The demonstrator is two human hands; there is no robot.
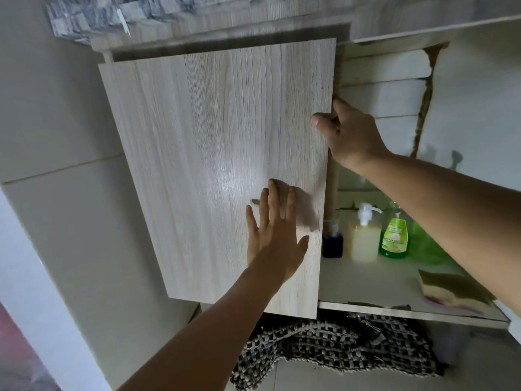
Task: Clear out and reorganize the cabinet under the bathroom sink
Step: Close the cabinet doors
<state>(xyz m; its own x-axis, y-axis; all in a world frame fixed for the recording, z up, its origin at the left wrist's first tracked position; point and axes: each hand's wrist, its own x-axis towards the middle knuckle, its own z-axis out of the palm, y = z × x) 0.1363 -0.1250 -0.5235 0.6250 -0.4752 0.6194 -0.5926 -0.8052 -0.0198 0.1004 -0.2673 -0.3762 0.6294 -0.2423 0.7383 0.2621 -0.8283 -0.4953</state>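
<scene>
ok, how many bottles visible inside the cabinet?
3, in a row at the shelf's back: dark blue bottle beside the door, cream pump bottle, green bottle rightmost. The door may hide more.

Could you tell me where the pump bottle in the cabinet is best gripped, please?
Grip the pump bottle round its broad body, coming from the front: it stands upright between a blue bottle and a green bottle, so its sides are crowded and the pump head is narrow.

Cabinet door (214,153) pale wood-grain laminate (faint sheen); floor mat (332,348) coarse woven.
</scene>
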